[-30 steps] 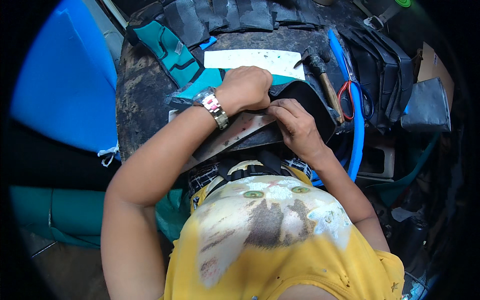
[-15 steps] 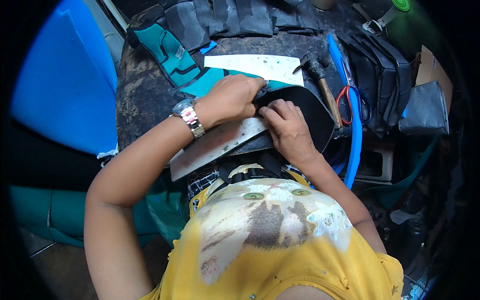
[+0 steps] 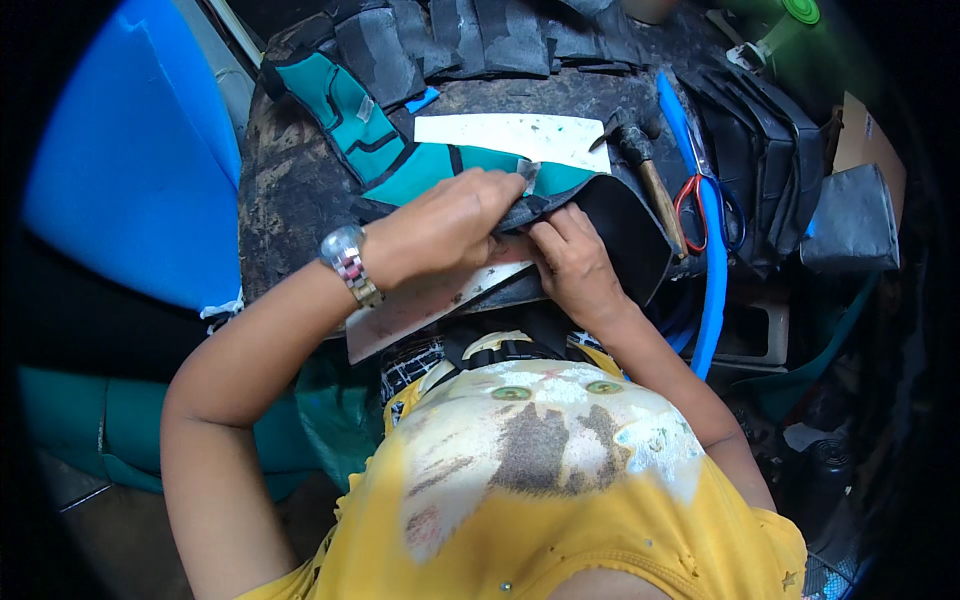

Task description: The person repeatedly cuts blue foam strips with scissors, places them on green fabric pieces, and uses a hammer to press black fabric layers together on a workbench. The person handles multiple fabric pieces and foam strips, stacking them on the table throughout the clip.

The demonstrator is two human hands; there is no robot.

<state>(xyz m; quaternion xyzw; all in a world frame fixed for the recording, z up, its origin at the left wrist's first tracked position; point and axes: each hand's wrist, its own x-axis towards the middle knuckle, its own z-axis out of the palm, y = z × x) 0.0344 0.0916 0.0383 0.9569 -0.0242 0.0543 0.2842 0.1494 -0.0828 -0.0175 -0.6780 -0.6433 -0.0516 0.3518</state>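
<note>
At frame centre my left hand (image 3: 440,228) pinched the edge of the black piece (image 3: 625,235) on the table (image 3: 290,190), fingers closed on it. My right hand (image 3: 575,265) pressed beside it, gripping the same edge. A hammer (image 3: 645,165) lay just right.

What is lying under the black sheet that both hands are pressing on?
A pale, stained board shows beneath the black sheet, sticking out toward the person's left. The left hand and right hand cover the middle, so nothing else there can be seen.
</note>
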